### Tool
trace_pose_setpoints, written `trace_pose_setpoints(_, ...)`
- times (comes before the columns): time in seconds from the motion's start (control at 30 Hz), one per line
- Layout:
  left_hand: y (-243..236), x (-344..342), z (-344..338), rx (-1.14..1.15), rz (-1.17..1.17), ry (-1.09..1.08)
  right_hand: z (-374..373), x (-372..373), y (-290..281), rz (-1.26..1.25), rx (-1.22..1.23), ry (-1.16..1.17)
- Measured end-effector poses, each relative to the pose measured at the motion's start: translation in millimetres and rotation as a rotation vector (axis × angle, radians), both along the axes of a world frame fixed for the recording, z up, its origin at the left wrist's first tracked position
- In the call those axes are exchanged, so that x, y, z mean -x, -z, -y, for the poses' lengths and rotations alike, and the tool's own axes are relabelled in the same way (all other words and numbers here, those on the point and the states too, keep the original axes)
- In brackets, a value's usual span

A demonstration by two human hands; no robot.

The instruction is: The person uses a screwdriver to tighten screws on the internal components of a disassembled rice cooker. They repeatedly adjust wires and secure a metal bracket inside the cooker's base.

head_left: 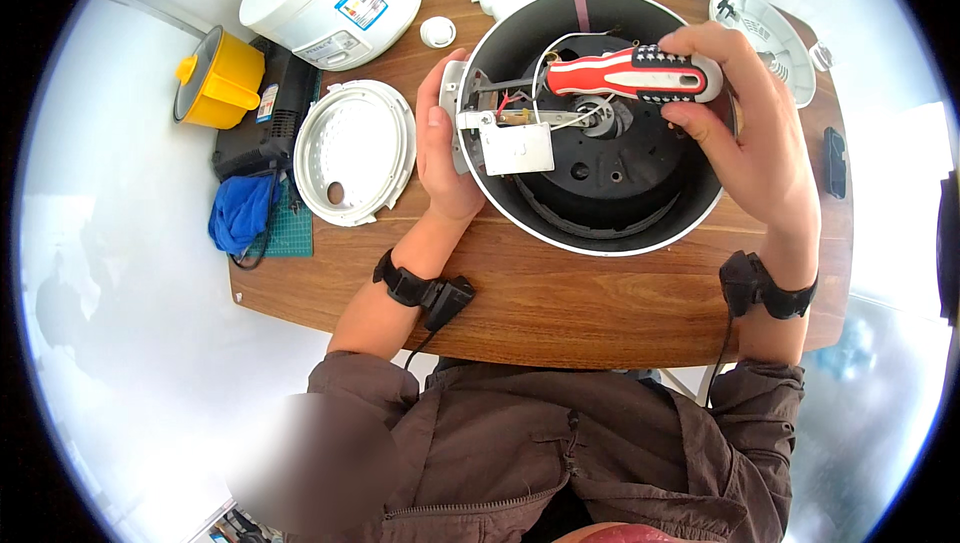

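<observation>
An upturned rice cooker housing [600,245], black inside with a white rim, lies on the wooden table before me. My left hand [447,158] grips its left side beside the white panel, thumb toward me. In my right hand [752,133] is a screwdriver [625,75] with a red, white and black handle, pinched at the handle's end between thumb and fingers. It lies level over the opening, its shaft pointing left toward a metal bracket [515,118] with wires. Whether its tip touches a screw I cannot tell. A white plate [520,149] sits below the bracket.
Back left stands a white rice cooker [330,18], with a round white perforated lid part [355,153] nearer me. A yellow container [222,83], black case [235,151] and blue cloth [240,213] line the left edge. A white tray [790,83] with small parts lies back right.
</observation>
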State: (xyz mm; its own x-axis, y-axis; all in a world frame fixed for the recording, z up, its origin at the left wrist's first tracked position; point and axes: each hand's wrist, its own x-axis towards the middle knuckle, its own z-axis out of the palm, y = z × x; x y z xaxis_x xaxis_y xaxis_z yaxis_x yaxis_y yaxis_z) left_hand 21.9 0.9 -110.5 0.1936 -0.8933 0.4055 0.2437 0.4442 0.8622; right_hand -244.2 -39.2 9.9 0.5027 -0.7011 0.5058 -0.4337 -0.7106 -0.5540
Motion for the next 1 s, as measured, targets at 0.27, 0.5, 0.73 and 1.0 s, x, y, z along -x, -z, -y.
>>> trace_pose_setpoints(0.27, 4.5, -2.6, 0.4, -0.004, -0.032, 0.045, -4.4, -13.9, -5.7, -0.11, -0.078, 0.086)
trace_pose_setpoints(0.5, 0.9, 0.5, 0.2, -0.01, -0.043, 0.036, 10.2, -4.4, 0.0, -0.086, 0.096, -0.17)
trace_pose_setpoints(0.73, 3.3, -3.5, -1.1, -0.036, 0.001, 0.055, -4.7, -11.7, 0.8, -0.111, 0.008, 0.025)
trace_pose_setpoints(1.0, 0.7, 1.1, -0.4, -0.022, -0.059, 0.037, 0.3, -16.6, -3.8, -0.043, 0.132, -0.099)
